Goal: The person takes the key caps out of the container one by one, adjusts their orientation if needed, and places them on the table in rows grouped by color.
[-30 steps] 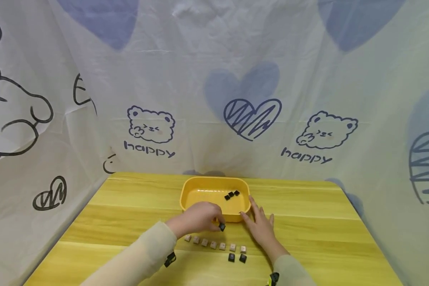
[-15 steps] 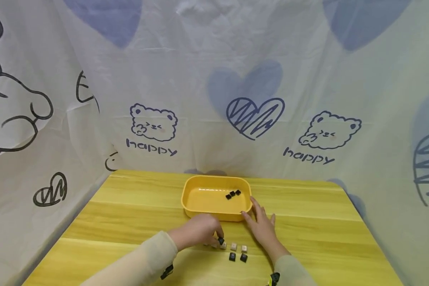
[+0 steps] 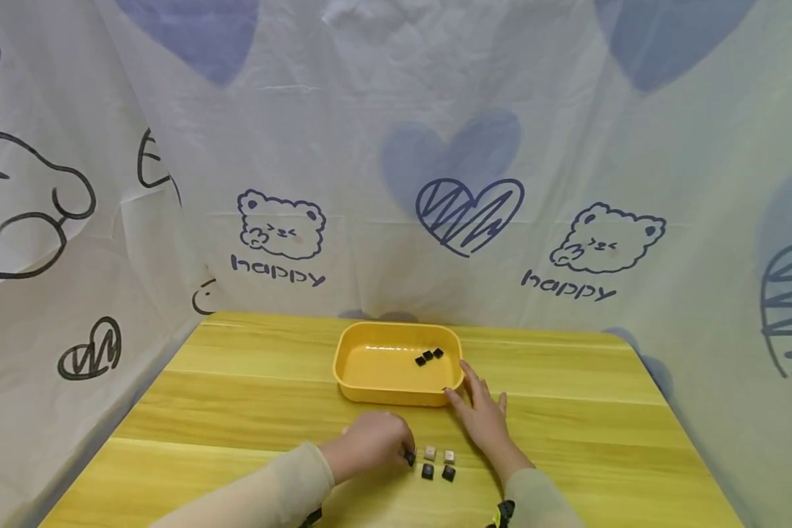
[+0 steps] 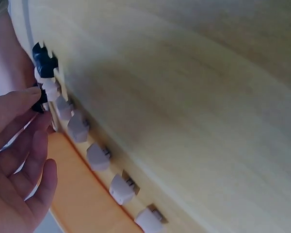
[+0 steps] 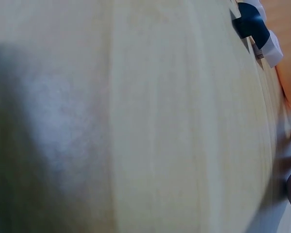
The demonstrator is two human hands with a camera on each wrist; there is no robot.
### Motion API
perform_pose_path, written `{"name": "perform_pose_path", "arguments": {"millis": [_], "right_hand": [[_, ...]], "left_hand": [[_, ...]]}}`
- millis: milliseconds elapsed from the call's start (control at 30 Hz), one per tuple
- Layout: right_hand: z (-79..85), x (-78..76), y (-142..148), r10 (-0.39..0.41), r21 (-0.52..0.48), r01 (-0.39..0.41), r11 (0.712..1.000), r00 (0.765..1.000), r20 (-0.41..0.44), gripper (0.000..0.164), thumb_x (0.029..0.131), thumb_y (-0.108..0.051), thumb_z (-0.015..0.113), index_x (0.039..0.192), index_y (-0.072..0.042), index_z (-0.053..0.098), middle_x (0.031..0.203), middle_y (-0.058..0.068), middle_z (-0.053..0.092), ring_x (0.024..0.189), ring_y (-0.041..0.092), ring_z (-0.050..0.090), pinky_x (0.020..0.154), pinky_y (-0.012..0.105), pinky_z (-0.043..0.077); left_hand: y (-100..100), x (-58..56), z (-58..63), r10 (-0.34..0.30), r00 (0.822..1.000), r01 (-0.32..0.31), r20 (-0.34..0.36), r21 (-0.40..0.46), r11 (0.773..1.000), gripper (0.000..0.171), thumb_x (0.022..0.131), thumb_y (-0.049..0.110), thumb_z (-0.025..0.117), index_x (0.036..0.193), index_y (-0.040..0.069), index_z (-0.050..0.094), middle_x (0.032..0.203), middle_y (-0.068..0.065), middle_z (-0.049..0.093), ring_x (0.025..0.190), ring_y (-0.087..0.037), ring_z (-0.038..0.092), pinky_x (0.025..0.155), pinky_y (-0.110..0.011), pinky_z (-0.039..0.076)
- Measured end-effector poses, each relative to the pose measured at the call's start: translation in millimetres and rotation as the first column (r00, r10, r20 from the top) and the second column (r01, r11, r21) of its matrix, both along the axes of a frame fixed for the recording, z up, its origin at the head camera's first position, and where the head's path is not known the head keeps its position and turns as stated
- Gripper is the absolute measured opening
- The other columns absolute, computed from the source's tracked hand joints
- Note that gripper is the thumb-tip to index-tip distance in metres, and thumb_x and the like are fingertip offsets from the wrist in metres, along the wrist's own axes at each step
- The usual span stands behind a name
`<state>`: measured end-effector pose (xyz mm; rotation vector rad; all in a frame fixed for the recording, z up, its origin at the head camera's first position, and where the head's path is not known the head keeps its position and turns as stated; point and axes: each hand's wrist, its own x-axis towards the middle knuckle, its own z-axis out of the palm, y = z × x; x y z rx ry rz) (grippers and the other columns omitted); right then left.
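Observation:
My left hand (image 3: 372, 444) pinches a black keycap (image 3: 409, 457) between thumb and fingertips, low over the table, at the left of two black keycaps (image 3: 427, 471) that stand in a short row. Behind these runs a row of white keycaps (image 3: 430, 452), partly hidden by the hand in the head view; several white keycaps (image 4: 98, 157) show in the left wrist view. My right hand (image 3: 485, 422) touches the front right corner of a yellow plastic bin (image 3: 396, 397), its fingers spread and fairly straight.
Three black keycaps (image 3: 428, 356) lie inside the bin, toward its right side. The wood-patterned table (image 3: 251, 381) meets a printed cloth backdrop (image 3: 376, 242) behind the bin and at both sides.
My left hand has moved from the bin's front edge toward me, lowering the black keycap to the left end of the black row. The right hand stays at the bin's corner.

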<state>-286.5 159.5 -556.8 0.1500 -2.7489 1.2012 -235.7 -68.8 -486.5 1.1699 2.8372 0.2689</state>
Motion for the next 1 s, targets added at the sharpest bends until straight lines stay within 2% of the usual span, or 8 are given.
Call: {"name": "perform_pose_path", "arguments": {"millis": [333, 733, 1000], "right_hand": [[2.7, 0.3, -0.5, -0.006, 0.006, 0.006, 1.000, 1.000, 0.009, 0.076, 0.093, -0.066, 0.045, 0.156, -0.032, 0.020, 0.149, 0.010, 0.041, 0.141, 0.042, 0.024, 0.109, 0.059, -0.014], [1.7, 0.1, -1.6, -0.007, 0.001, 0.007, 1.000, 1.000, 0.002, 0.074, 0.093, -0.061, 0.050, 0.155, -0.033, 0.022, 0.148, 0.011, 0.042, 0.141, 0.041, 0.024, 0.109, 0.060, -0.013], [-0.4, -0.7, 0.4, -0.003, 0.005, 0.003, 1.000, 1.000, 0.009, 0.074, 0.094, -0.063, 0.046, 0.156, -0.034, 0.020, 0.150, 0.010, 0.040, 0.141, 0.041, 0.024, 0.109, 0.059, -0.014]], "left_hand": [[3.5, 3.7, -8.2, -0.016, 0.998, 0.015, -0.053, -0.030, 0.999, 0.017, 0.071, 0.026, 0.086, 0.086, 0.028, 0.077, 0.083, 0.019, 0.066, 0.073, 0.003, 0.057, 0.065, -0.020, 0.047], [4.4, 5.1, -9.0, 0.002, 0.999, -0.004, -0.033, -0.073, 0.997, 0.016, 0.074, 0.026, 0.085, 0.088, 0.027, 0.077, 0.082, 0.019, 0.066, 0.073, 0.002, 0.058, 0.067, -0.020, 0.047], [4.1, 5.6, -11.3, 0.015, 1.000, -0.016, -0.020, -0.072, 0.997, 0.017, 0.074, 0.027, 0.085, 0.089, 0.027, 0.077, 0.083, 0.020, 0.067, 0.075, 0.002, 0.059, 0.068, -0.021, 0.048]]}}
